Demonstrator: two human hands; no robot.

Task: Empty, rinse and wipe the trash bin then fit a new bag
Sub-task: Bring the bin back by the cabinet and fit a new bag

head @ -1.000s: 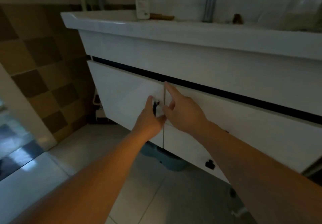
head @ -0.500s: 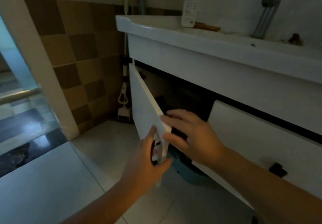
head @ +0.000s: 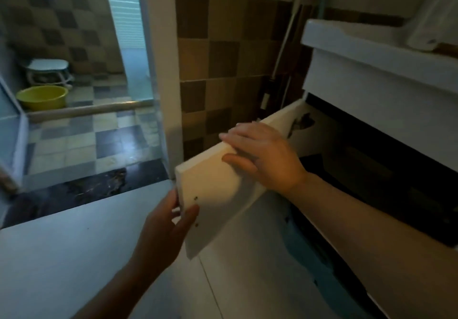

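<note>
White flat cabinet door [head: 218,189] swung wide open. Left hand [head: 163,229] grasps its free edge, thumb on the inner face; right hand [head: 262,155] lies flat on top, fingers extended. Teal plastic bin [head: 312,266] below, partly hidden.

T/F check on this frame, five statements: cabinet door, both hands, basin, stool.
1. The white cabinet door under the sink is swung open. True.
2. The left hand grips the door's free edge. True.
3. The right hand hangs clear of the door. False: it rests on the door's top edge.
4. The round yellow plastic basin sits on the white stool. False: it sits on the tiled floor in front of it.
5. The cabinet interior looks dark. True.
</note>
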